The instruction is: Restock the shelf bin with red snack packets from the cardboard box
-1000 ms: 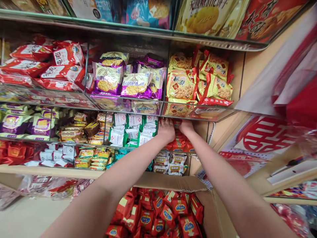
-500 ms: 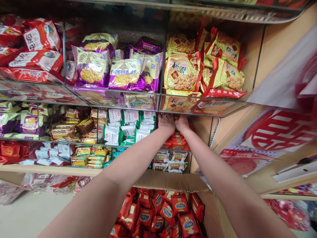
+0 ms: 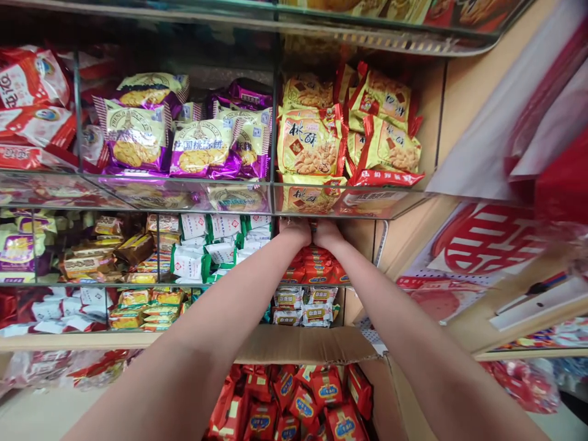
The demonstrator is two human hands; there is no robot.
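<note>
Both arms reach forward into a middle shelf compartment. My left hand (image 3: 296,231) and my right hand (image 3: 327,233) are side by side, partly under the glass edge of the shelf above; their fingers are hidden. Beneath and in front of them lie red packets (image 3: 316,266) in rows. Below my forearms stands an open cardboard box (image 3: 307,344) filled with several loose red packets with blue labels (image 3: 303,407).
Above are purple-and-cream biscuit packs (image 3: 135,138) and yellow biscuit packs (image 3: 312,144). White-and-green packets (image 3: 190,262) lie left of my hands, white-and-gold packets (image 3: 316,313) below. A wooden side panel (image 3: 404,245) and hanging red-and-white goods (image 3: 487,239) are at right.
The view has shifted, so the shelves appear farther left and slightly lower. My hands have gone deeper into the compartment, and more of the red packets' rows shows below them.
</note>
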